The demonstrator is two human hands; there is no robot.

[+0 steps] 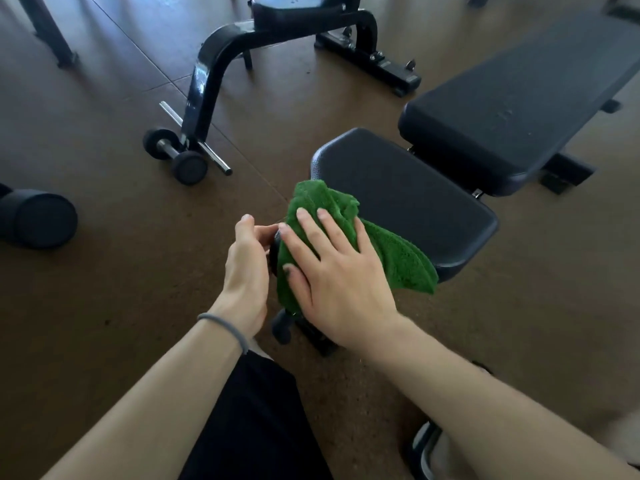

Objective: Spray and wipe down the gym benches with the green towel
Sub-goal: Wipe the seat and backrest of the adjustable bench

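Fingers of right hand (332,271) flat on green towel (398,258) over bench seat (408,195); left hand (247,261) curled, grasp unclear.

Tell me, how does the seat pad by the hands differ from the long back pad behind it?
The seat pad is shorter and tapers toward its near end; the back pad is longer and stretches away. The green towel lies over the seat pad's near end under the right hand; nothing lies on the back pad. The back pad shows small droplets; the seat pad looks dry. Both are black padded cushions, lying roughly flat.
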